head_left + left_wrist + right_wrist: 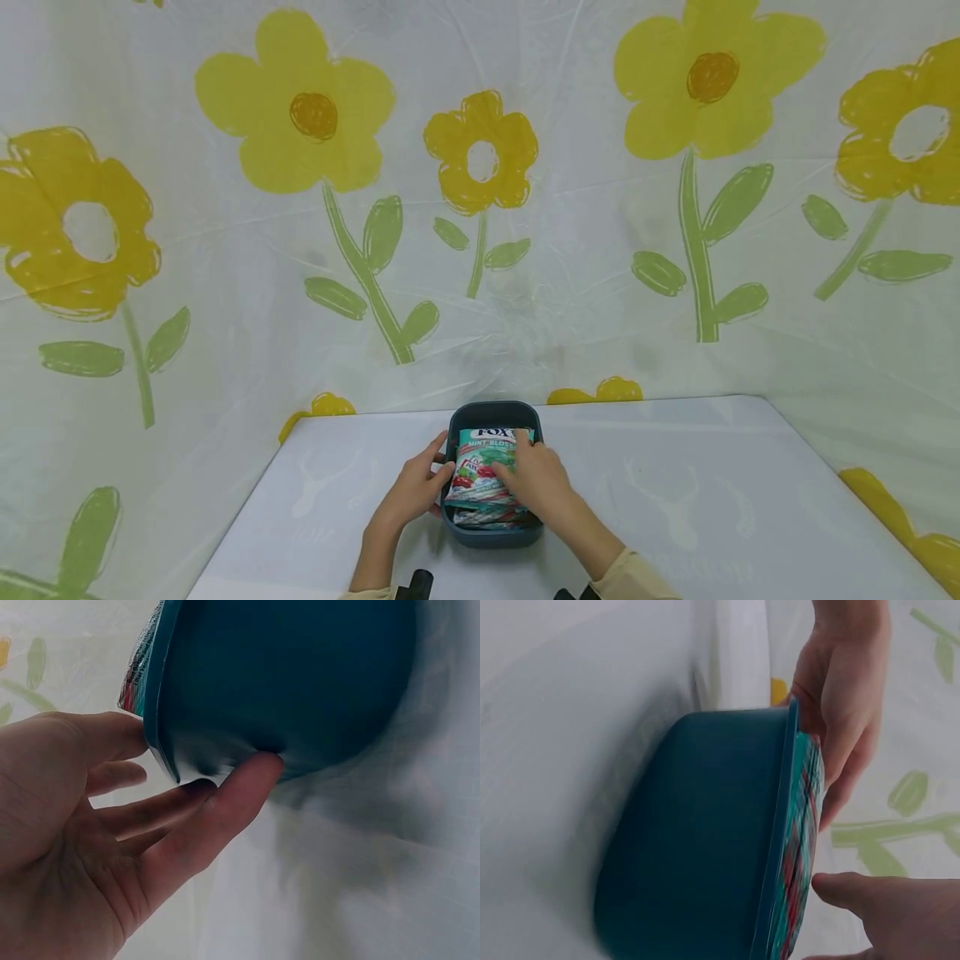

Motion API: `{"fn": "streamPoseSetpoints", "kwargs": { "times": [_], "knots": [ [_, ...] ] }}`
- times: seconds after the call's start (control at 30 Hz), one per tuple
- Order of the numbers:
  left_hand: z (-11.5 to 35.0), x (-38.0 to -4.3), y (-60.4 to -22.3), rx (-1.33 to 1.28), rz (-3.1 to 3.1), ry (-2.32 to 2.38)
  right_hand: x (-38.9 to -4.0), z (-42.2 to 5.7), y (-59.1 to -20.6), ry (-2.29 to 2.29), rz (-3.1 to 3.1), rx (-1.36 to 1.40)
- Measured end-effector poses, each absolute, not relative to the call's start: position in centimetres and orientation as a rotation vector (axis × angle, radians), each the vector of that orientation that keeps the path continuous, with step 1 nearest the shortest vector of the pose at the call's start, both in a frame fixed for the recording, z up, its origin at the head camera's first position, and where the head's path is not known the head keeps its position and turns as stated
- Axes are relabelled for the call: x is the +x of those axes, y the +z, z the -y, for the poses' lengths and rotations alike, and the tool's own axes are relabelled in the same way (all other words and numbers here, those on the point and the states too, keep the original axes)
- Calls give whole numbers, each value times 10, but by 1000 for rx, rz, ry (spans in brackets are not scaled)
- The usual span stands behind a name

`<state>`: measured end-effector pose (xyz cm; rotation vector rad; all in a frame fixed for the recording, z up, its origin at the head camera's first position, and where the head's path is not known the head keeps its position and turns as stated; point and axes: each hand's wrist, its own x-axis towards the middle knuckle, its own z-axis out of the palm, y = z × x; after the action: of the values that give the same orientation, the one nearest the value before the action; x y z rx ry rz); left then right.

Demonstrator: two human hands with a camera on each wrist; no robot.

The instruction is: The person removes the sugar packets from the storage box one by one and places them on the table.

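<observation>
A dark teal plastic container [493, 540] stands on the white table, filled with candy packets. The top packet [472, 487] is green, white and red and reads FOX'S and MINT BLOSS. My left hand [408, 490] holds the container's left side, thumb at the rim and fingers along the outer wall. From the right, my right hand [546, 479] lies over the top packet, its index finger extended and its thumb touching the wrapper. The wrist views show the container's outside wall [292, 675] and packets [799, 847] rising above its rim. Lower packets are mostly hidden.
The white table [690, 492] carries a faint deer-head print. Behind and around it hangs a pale curtain [555, 275] with yellow flowers and green stems. The container stands near the table's back edge.
</observation>
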<state>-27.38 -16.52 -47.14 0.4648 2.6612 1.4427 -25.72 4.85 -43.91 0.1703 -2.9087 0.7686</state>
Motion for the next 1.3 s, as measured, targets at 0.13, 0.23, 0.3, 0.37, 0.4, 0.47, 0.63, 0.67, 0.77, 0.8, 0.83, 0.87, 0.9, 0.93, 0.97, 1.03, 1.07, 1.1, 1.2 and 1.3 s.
{"fn": "streamPoseSetpoints", "kwargs": {
  "times": [0.13,0.23,0.3,0.37,0.4,0.47,0.63,0.67,0.77,0.8,0.83,0.87,0.9,0.93,0.97,1.03,1.07,1.1,1.2,1.3],
  "knots": [
    [166,-275,-473,459,-2648,1448,-260,-42,-442,712,2938,108],
    [166,-275,-473,453,-2642,1448,-262,-39,-443,669,2960,63],
    [167,-275,-474,442,-2645,1443,-263,-38,-444,643,2965,44],
    [167,-275,-473,433,-2646,1439,-263,-38,-443,624,2956,37],
    [167,-275,-473,427,-2648,1438,-263,-38,-442,619,2949,37],
    [167,-275,-473,423,-2651,1438,-262,-38,-441,622,2933,44],
    [167,-276,-474,436,-2648,1446,-263,-40,-437,697,2906,68],
    [167,-276,-474,440,-2647,1447,-264,-40,-436,724,2901,74],
    [167,-276,-474,450,-2647,1448,-266,-43,-434,811,2896,82],
    [167,-276,-474,453,-2648,1449,-267,-45,-433,848,2891,88],
    [167,-275,-473,454,-2649,1452,-268,-46,-432,884,2885,92],
    [166,-275,-472,455,-2650,1453,-270,-47,-431,920,2884,94],
    [166,-275,-472,454,-2652,1453,-271,-48,-430,951,2883,97],
    [166,-275,-471,454,-2653,1454,-273,-50,-429,988,2878,103],
    [166,-275,-471,452,-2654,1455,-274,-51,-427,1028,2872,112],
    [166,-275,-471,451,-2655,1454,-277,-55,-425,1107,2867,123],
    [166,-275,-470,449,-2654,1454,-278,-56,-424,1141,2867,127],
    [166,-275,-471,447,-2652,1455,-280,-58,-423,1175,2866,132],
    [166,-275,-472,451,-2648,1455,-284,-62,-425,1254,2871,151],
    [165,-275,-473,459,-2643,1449,-287,-66,-428,1335,2883,172]
  ]
}}
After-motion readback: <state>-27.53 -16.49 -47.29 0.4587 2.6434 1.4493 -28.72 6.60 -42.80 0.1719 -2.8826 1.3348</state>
